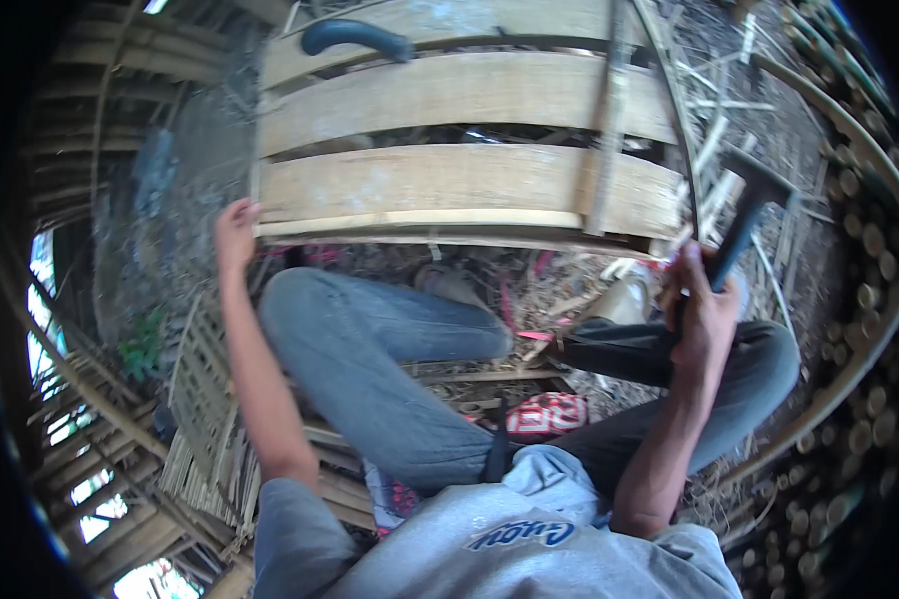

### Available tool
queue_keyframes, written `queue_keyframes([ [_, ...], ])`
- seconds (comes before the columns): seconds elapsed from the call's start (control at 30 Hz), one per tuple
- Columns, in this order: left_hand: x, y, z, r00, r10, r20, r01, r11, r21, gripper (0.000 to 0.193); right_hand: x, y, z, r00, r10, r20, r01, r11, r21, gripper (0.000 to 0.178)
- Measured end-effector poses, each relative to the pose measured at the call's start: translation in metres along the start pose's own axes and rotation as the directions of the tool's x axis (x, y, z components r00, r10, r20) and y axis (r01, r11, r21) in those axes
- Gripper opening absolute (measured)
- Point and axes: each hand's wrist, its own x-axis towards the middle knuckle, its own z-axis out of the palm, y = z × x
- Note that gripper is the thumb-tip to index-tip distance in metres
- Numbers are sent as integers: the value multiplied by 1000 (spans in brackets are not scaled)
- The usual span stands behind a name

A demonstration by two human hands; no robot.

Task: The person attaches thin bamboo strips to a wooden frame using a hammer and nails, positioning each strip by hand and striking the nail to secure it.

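So I'm standing here watching, and the slatted wooden panel (420,182) is right in front of the person's bent knees, with a narrow crosspiece (609,120) running over the boards near its right end. The left hand (237,236) has its fingers at the near left corner; can't tell if they're actually pinching or just resting there. The right hand (707,304) is wrapped round a hammer (740,232), head up, just off the panel's right side.

My guess: the panel's stiff and not too heavy, kinda awkward because it's wide, and thin boards like that could split or leave splinters. I'd grab the outer ends, not mid-slat. Hammer's probably top-heavy, so hold it low on the handle, imo.
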Motion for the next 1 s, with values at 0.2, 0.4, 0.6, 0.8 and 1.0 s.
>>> queue_keyframes([
  [0.2, -58, 203, 3, 923, 378, 65, -379, 925, 1, 40, -5, -10, 4, 1000, 6, 17, -5, 998, -62, 35],
  [0.4, -113, 307, 70, 568, 775, 276, -751, 625, -212, 39, -3, -3, 11, 998, 31, 62, -28, 999, -46, 38],
  [0.6, -115, 302, 90, 415, 877, 244, -839, 472, -272, 32, -1, 4, 12, 996, 72, 58, -68, 996, -61, 40],
  [0.8, -105, 303, 77, 484, 857, 176, -803, 515, -301, 17, -2, 1, 9, 995, 76, 56, -72, 994, -82, 35],
  [1.0, -108, 326, 83, 516, 774, 366, -636, 633, -442, 28, -2, -1, 9, 996, 76, 37, -74, 996, -49, 37],
])
